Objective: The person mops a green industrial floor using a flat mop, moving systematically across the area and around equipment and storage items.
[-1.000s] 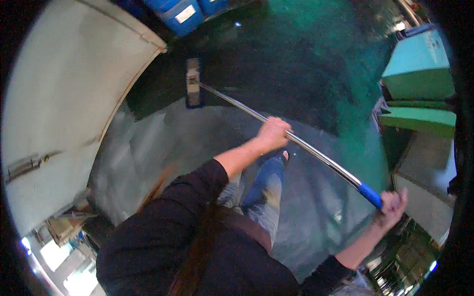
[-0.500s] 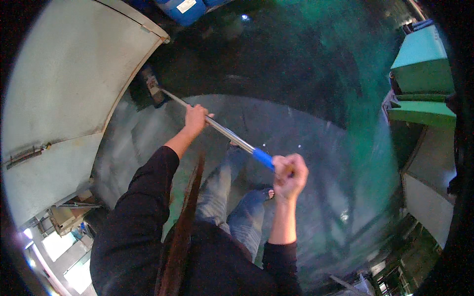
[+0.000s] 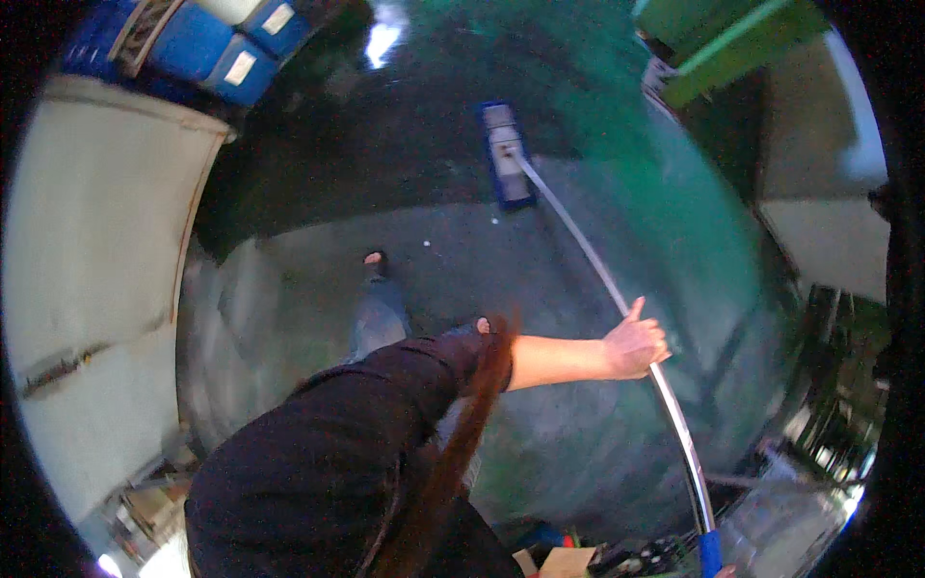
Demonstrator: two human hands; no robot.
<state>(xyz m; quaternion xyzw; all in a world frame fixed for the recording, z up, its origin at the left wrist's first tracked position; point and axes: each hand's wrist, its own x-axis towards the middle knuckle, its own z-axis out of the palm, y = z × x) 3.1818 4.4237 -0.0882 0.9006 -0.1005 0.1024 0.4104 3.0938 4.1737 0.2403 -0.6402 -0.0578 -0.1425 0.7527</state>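
A flat mop with a blue-edged rectangular head [image 3: 508,159] rests on the dark green floor, beyond my feet and just right of the middle. Its silver pole [image 3: 582,241] runs down to the lower right and ends in a blue grip [image 3: 710,554]. My left hand [image 3: 636,347] is closed around the middle of the pole, with the arm stretched across my body. Only a sliver of my right hand [image 3: 725,572] shows at the lower edge, against the blue grip; the rest is out of the picture.
A large pale panel [image 3: 106,222] stands along the left side, with blue drums [image 3: 207,48] behind it. Green equipment [image 3: 723,48] stands at the far right. Two small white bits [image 3: 427,244] lie on the floor. A cardboard box [image 3: 567,561] is at the lower edge.
The mop head has swept from the far left, beside the pale panel, to right of the middle. Both hands have moved right with the pole, the right one nearly leaving the picture. My view has turned.
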